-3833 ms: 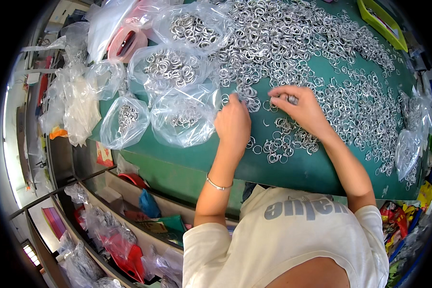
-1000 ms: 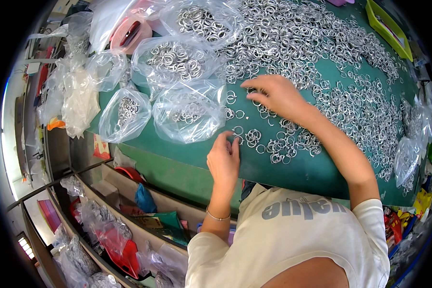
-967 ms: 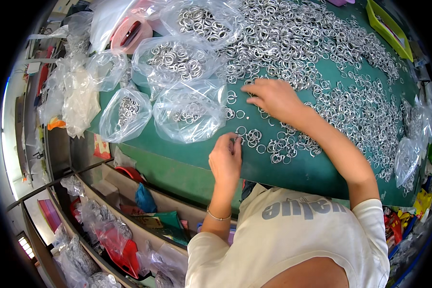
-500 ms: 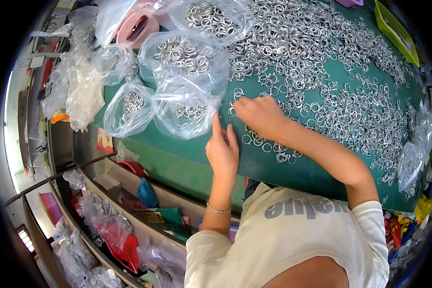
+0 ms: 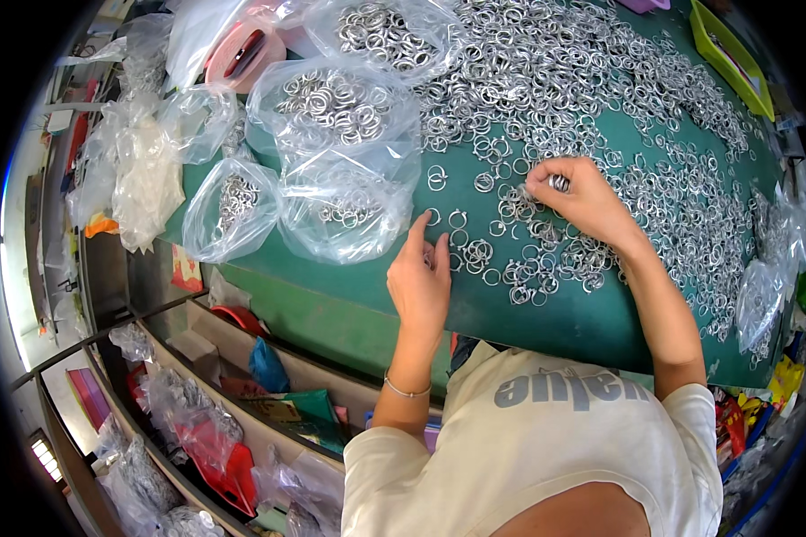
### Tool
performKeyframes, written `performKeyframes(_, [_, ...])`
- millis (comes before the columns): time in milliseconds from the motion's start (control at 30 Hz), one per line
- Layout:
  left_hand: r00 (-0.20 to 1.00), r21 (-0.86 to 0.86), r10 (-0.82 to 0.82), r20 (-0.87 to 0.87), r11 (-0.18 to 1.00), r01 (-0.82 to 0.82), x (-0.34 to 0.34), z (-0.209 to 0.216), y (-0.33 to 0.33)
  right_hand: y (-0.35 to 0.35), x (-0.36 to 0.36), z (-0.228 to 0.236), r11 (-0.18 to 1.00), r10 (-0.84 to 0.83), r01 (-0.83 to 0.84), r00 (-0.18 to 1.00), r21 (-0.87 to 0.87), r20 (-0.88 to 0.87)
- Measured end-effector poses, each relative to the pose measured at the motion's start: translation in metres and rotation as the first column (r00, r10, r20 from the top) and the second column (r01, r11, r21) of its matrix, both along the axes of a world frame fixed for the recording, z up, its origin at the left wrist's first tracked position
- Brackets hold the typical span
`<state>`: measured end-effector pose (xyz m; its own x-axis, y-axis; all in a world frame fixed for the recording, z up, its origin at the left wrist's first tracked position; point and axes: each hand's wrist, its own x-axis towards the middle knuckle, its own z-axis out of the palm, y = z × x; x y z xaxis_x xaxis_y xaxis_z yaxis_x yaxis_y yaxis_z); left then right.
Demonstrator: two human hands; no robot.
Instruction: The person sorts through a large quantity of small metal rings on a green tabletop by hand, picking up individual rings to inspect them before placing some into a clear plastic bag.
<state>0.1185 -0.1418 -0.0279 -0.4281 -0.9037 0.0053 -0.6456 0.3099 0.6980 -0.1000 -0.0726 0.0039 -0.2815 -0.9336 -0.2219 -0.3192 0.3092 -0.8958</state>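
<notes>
Silvery metal rings (image 5: pixel 546 76) cover much of the green table in a wide heap, with smaller clusters nearer me. My left hand (image 5: pixel 418 285) stretches its index finger to a single ring (image 5: pixel 433 217) at the edge of the clear bags. Its other fingers curl in, and a bit of metal shows between thumb and palm. Over the middle cluster, my right hand (image 5: pixel 587 199) has its fingertips pinched together. A short stack of rings (image 5: pixel 560 183) shows inside its curled fingers. Whether the fingertips pinch another ring is too small to tell.
Clear plastic bags of rings (image 5: pixel 340 210) lie open left of the heap. A pink container (image 5: pixel 244 58) stands behind them, a yellow-green tray (image 5: pixel 733 58) at the far right. Below the table's left edge, shelves (image 5: pixel 269 385) hold bags and red scoops.
My right hand has moved right, from beside the bags to the middle cluster of rings. Loose rings now show where it was. My left hand has hardly moved.
</notes>
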Motion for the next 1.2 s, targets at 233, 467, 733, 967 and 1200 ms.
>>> performKeyframes(233, [1.000,-0.006,-0.006,-0.012,1.000,0.006,-0.003,-0.002,0.003,0.017,-0.007,0.018,0.993,-0.101,0.104,0.993,0.051,-0.057])
performKeyframes(467, [0.986,0.029,-0.144,0.089,0.989,0.142,-0.008,0.009,0.010,0.056,-0.021,0.001,0.967,-0.246,0.245,0.828,-0.068,-0.503])
performKeyframes(733, [0.975,0.039,-0.199,-0.104,0.978,0.204,-0.006,-0.009,0.013,0.072,0.028,-0.005,0.987,0.124,-0.163,0.693,0.014,-0.711])
performKeyframes(967, [0.688,0.672,0.375,-0.621,0.707,0.221,-0.001,0.003,0.000,0.081,0.005,-0.006,0.962,-0.274,0.169,0.563,-0.216,-0.780])
performKeyframes(1200, [0.801,0.531,0.258,-0.539,0.843,0.086,-0.004,0.009,0.013,0.063,0.050,-0.011,0.990,-0.033,-0.069,0.739,-0.124,-0.673])
